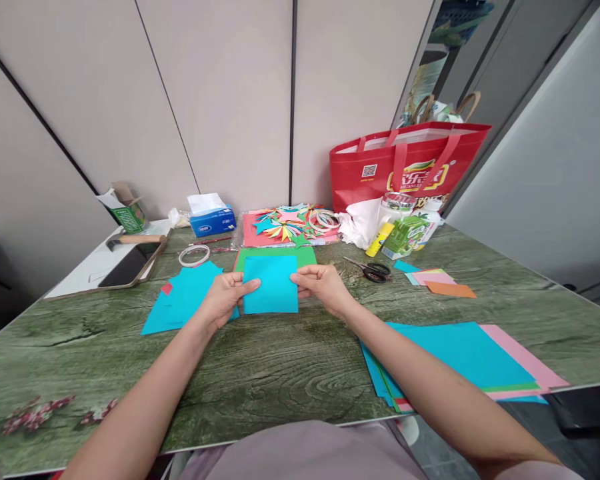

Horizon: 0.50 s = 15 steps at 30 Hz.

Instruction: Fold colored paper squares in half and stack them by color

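A blue square of paper [271,285] lies flat near the middle of the green wood-grain table [260,373], partly over a green sheet [275,254]. My left hand [225,298] pinches its left edge, thumb on top. My right hand [322,284] pinches the right edge the same way. Both hands are closed on the paper. Just left of my left hand lies a pile of blue sheets [183,303].
Black scissors [373,270] and small coloured paper pieces [440,281] lie to the right. A stack of blue, pink and green sheets [465,363] sits at the near right edge. At the back are cut paper stars [285,227], tape rolls [194,255], a tissue box [212,217], a glue stick [379,239] and a red bag [405,167].
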{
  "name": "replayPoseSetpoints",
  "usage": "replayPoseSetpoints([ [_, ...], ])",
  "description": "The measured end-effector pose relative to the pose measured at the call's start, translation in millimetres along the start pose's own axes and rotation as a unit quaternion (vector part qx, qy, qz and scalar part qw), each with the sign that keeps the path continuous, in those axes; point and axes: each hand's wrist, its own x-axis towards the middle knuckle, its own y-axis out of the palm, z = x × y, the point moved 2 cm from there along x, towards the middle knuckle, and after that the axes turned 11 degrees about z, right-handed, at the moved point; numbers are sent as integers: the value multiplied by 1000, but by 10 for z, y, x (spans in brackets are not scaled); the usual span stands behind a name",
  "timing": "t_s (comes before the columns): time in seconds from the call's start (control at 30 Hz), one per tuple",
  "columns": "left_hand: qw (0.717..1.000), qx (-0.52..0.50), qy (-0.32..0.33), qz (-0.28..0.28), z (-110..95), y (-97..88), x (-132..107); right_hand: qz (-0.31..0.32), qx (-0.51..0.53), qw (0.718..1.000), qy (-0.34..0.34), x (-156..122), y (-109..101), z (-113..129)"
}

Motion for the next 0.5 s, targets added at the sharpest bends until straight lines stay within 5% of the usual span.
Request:
replayPoseSetpoints([
  [0.5, 999, -13, -11, 31, 17, 12, 2, -22, -7, 1000, 1, -3, -7, 8],
])
